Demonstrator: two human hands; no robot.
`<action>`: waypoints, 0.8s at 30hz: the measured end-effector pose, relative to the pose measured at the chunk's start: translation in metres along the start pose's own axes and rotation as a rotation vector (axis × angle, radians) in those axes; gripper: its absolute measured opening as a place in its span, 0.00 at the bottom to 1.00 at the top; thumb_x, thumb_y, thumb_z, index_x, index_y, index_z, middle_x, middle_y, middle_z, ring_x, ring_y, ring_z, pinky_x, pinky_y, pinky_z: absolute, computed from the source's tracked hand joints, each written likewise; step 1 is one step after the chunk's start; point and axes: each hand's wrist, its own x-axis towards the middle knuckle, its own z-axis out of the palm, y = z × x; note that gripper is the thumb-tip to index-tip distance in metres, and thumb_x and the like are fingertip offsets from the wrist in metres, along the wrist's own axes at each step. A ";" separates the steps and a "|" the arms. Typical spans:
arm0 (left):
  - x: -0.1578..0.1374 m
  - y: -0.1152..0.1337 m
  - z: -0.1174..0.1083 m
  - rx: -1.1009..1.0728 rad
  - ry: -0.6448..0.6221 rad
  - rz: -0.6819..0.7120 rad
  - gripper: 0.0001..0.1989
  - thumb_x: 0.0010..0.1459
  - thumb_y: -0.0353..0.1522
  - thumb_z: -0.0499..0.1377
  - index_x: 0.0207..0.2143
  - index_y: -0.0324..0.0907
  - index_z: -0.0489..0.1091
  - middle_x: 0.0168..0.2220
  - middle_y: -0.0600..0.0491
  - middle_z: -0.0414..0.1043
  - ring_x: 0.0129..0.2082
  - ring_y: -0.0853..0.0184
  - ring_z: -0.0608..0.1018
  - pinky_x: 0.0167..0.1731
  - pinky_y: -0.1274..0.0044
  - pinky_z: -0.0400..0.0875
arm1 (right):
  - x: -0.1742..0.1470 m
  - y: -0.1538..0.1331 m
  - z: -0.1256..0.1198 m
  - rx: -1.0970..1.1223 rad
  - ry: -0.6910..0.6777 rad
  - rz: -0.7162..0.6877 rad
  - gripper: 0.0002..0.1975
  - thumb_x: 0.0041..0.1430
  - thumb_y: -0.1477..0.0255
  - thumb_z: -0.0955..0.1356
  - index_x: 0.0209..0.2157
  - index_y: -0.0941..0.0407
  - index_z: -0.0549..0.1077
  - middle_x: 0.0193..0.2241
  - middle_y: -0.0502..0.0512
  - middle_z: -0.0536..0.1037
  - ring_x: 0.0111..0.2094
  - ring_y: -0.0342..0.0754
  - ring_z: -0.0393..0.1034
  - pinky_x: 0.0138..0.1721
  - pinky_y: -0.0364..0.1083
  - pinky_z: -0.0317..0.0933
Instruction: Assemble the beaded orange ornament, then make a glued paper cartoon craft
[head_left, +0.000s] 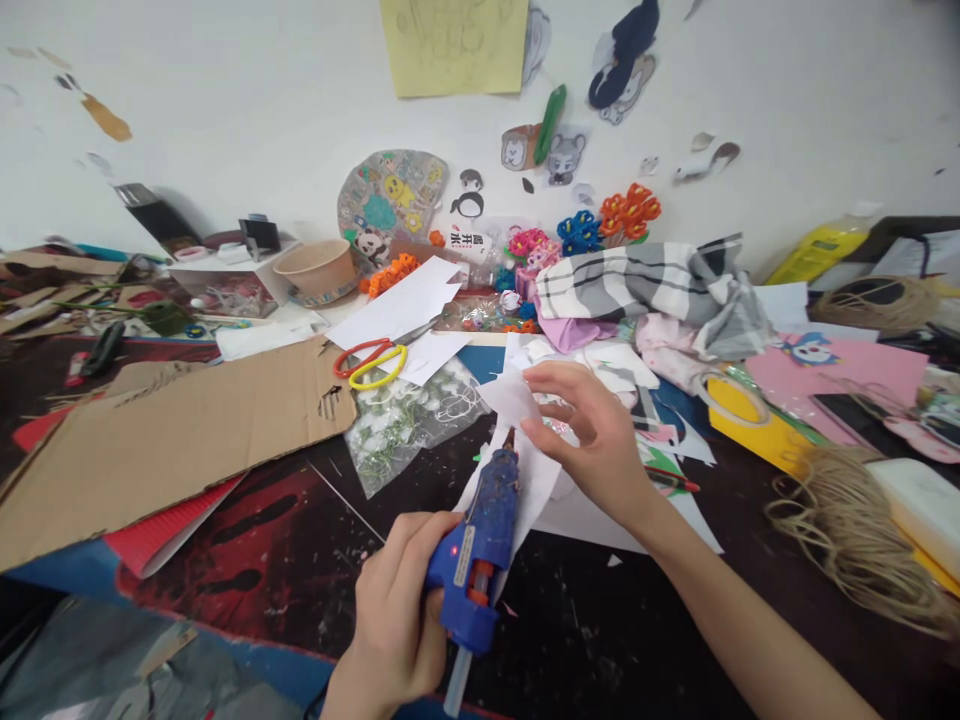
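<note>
My left hand [401, 590] is wrapped round the handle of a blue hot glue gun [484, 545], which shows a small red light and has a clear glue stick poking out of its rear. The nozzle points away from me at a small white paper piece [511, 398]. My right hand [589, 435] pinches that piece at its right edge between thumb and fingers. Beneath the nozzle and the piece lies a longer white paper strip [536, 470]. Whether the nozzle touches the paper, I cannot tell.
Left lies a large cardboard sheet [187, 440], with scissors [371, 362] at its far corner. A plastic bag of green-and-white bits [412, 420] is beside it. On the right are twine [855, 530], a tape roll [731, 400] and a red pencil [673, 480]. Checked cloth [637, 290] is heaped behind.
</note>
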 end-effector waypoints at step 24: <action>0.000 0.003 -0.001 0.072 0.036 -0.007 0.20 0.60 0.26 0.51 0.55 0.37 0.63 0.43 0.44 0.69 0.39 0.63 0.75 0.34 0.76 0.73 | 0.000 0.000 0.001 -0.012 0.019 -0.027 0.16 0.58 0.68 0.72 0.48 0.47 0.74 0.50 0.52 0.71 0.51 0.51 0.70 0.47 0.50 0.73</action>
